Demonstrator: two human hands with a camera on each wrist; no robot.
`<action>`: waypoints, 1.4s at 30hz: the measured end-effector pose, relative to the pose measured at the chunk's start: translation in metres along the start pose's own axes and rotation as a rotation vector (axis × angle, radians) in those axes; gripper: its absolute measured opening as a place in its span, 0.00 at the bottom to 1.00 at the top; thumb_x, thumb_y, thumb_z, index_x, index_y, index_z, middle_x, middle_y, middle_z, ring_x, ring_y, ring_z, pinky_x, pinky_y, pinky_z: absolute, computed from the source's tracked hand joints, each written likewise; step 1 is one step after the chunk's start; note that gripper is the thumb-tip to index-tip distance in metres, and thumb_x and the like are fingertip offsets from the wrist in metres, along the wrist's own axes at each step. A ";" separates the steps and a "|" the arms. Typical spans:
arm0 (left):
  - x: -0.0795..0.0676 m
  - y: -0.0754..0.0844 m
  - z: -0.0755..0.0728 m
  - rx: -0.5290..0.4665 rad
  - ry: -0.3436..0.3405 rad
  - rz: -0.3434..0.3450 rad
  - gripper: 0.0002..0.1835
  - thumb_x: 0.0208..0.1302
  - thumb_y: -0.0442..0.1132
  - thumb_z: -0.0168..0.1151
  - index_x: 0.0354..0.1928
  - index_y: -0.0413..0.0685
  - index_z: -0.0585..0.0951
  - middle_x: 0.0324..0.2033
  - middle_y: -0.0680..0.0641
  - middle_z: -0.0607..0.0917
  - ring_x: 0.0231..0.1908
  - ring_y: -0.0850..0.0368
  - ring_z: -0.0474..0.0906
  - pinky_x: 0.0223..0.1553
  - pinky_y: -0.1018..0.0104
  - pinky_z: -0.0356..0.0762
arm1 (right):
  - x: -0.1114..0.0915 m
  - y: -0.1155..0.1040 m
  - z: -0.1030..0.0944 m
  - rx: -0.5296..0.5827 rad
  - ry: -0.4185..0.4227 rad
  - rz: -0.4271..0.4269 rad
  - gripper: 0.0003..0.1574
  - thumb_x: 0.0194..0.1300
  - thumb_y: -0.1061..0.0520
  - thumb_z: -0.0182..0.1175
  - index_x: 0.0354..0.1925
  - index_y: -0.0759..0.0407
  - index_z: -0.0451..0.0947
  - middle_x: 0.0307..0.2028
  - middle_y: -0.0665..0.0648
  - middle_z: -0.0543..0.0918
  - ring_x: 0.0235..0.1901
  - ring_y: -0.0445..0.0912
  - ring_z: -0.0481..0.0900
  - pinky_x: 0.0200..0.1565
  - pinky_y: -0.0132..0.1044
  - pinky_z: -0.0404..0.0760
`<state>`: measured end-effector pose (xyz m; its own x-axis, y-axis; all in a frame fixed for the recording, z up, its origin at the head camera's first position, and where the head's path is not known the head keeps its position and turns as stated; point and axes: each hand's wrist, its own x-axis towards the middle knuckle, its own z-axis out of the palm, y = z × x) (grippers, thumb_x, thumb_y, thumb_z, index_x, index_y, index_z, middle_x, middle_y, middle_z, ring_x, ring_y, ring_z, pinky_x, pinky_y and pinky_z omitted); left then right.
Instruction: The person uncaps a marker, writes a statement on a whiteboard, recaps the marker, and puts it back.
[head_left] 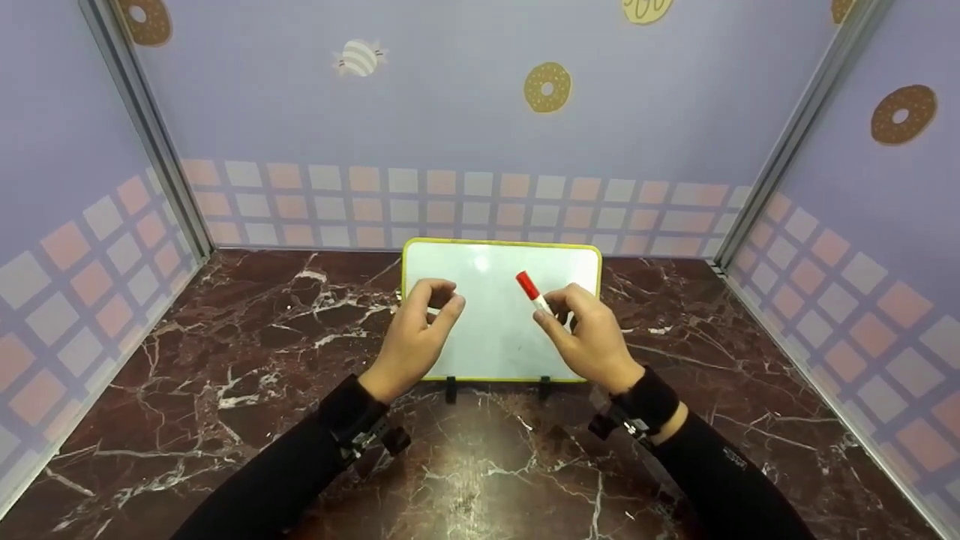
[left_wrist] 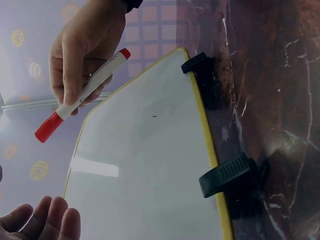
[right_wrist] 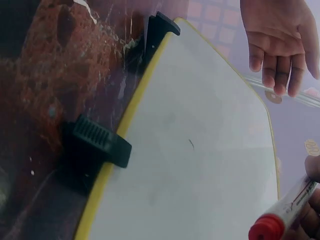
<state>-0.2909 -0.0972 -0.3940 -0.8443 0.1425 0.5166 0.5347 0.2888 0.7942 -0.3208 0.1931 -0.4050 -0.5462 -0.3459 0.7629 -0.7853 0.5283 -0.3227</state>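
Left hand point(head_left: 417, 330): fingers loosely curled, grasping nothing, before the whiteboard's left part | Right hand point(head_left: 589, 330): pinches a red-capped marker point(head_left: 532, 292), held just before the board face, long axis tilted, red cap up and to the left | Whiteboard point(head_left: 501, 330): yellow-framed, propped on two black clip feet point(head_left: 451, 389) on the marble table point(head_left: 225, 390)

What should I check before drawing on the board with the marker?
1. Marker held in right hand: ok.
2. Cap off: not ok, red cap still on.
3. Left hand free to pull the cap: ok, it holds nothing.
4. Board clean: ok, only a tiny speck.
5. Board propped on both black feet: ok.
6. Ink works: cannot tell.
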 end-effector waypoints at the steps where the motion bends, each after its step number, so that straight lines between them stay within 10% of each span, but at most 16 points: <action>1: -0.001 0.000 0.001 0.001 -0.012 -0.002 0.20 0.89 0.44 0.57 0.68 0.35 0.76 0.56 0.43 0.84 0.55 0.49 0.81 0.56 0.50 0.79 | -0.001 -0.001 0.001 0.000 -0.011 -0.013 0.10 0.77 0.59 0.74 0.50 0.60 0.84 0.37 0.54 0.82 0.34 0.50 0.80 0.32 0.34 0.76; 28: -0.008 -0.007 0.014 -0.023 -0.314 -0.011 0.19 0.89 0.46 0.59 0.65 0.37 0.77 0.45 0.39 0.87 0.42 0.52 0.84 0.43 0.62 0.80 | -0.015 -0.016 0.028 -0.024 -0.158 -0.220 0.12 0.73 0.58 0.77 0.50 0.58 0.85 0.39 0.52 0.82 0.37 0.44 0.83 0.38 0.37 0.85; 42: -0.012 -0.010 0.012 0.152 -0.321 0.086 0.09 0.82 0.45 0.70 0.47 0.48 0.83 0.38 0.56 0.85 0.40 0.58 0.81 0.43 0.62 0.79 | -0.014 -0.015 0.026 -0.043 -0.180 -0.298 0.11 0.72 0.57 0.79 0.48 0.59 0.88 0.38 0.53 0.81 0.34 0.43 0.80 0.35 0.37 0.83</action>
<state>-0.2867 -0.0903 -0.4120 -0.7774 0.4558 0.4335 0.6133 0.3964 0.6832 -0.3088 0.1695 -0.4258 -0.3406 -0.6189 0.7078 -0.9069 0.4148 -0.0738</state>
